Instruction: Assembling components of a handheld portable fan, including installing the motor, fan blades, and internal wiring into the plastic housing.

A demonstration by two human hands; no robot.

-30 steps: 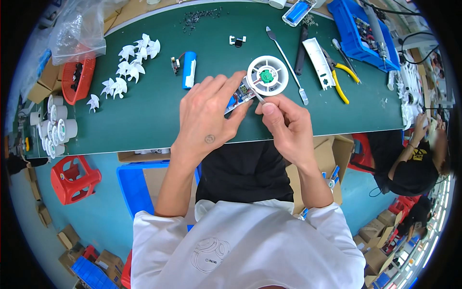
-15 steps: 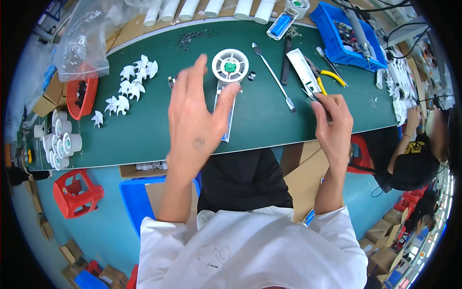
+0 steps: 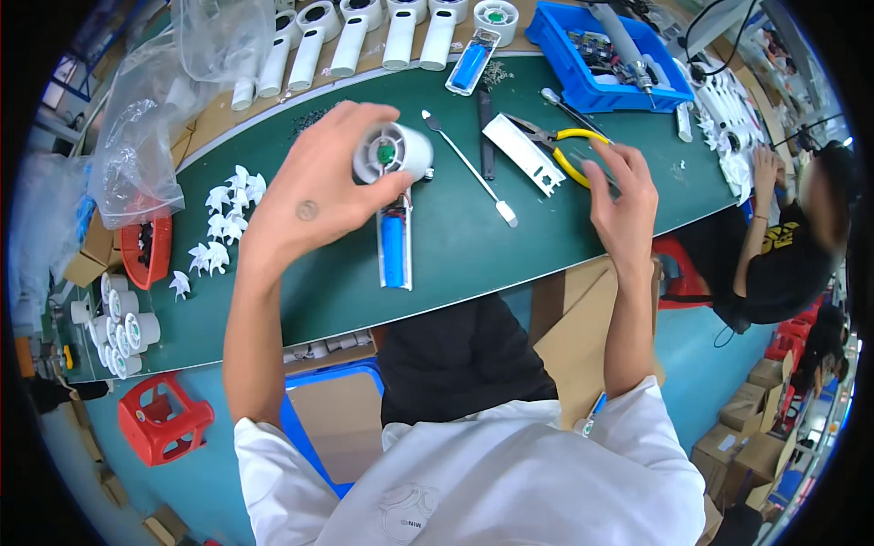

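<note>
My left hand [image 3: 319,182] is closed round the white round head of a handheld fan [image 3: 414,151], its thumb on the near side. A green centre shows inside the ring. The fan's open handle, with a blue battery cell [image 3: 393,247] in it, points toward me. My right hand [image 3: 626,196] is pinched on a thin metal tool, apparently tweezers [image 3: 612,180], mostly hidden by the fingers. Beside that hand lie yellow-handled pliers [image 3: 572,170] and a white handle cover [image 3: 523,153]. A slim double-ended metal tool [image 3: 468,167] lies between the hands.
White fan impellers [image 3: 218,227] lie at left, near a red basket [image 3: 164,264] and white round housings [image 3: 137,329]. Along the back are several white fans [image 3: 346,45] and another opened fan [image 3: 472,65]. A blue bin [image 3: 592,96] stands back right; another person [image 3: 774,227] sits at right.
My left hand has closed round the fan head and tilted it, and the battery cell in the handle now shows. My right hand has come away from the white handle cover. The view has shifted.
</note>
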